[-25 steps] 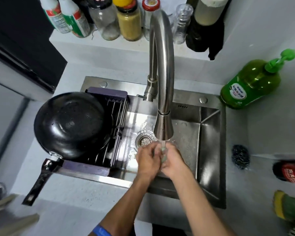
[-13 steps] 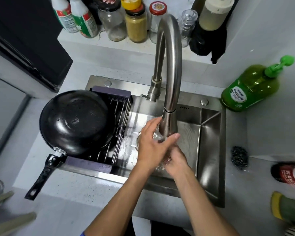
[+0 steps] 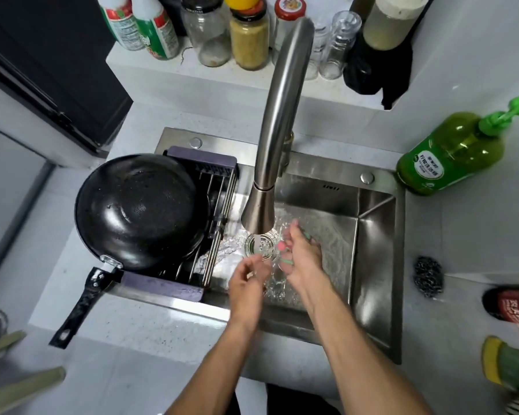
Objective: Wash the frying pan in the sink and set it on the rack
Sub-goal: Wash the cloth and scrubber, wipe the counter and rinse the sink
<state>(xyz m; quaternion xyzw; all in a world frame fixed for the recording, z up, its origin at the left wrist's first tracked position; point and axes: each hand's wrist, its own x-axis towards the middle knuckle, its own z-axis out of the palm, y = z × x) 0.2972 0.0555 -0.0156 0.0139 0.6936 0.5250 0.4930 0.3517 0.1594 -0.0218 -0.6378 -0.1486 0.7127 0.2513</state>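
The black frying pan lies upside down on the dark rack over the left part of the steel sink. Its handle sticks out over the front counter. Water runs from the tall steel faucet onto my hands above the drain. My left hand is under the stream with fingers loosely curled and holds nothing. My right hand is beside it, fingers spread, empty.
A green dish-soap pump bottle stands right of the sink. A steel scourer and a red-labelled bottle lie on the right counter. Jars and bottles line the back ledge. A yellow-green sponge is at far right.
My hands, pressed together and rubbing a moment ago, have come apart under the running water. The left hand dropped from near the spout. The pan has not moved.
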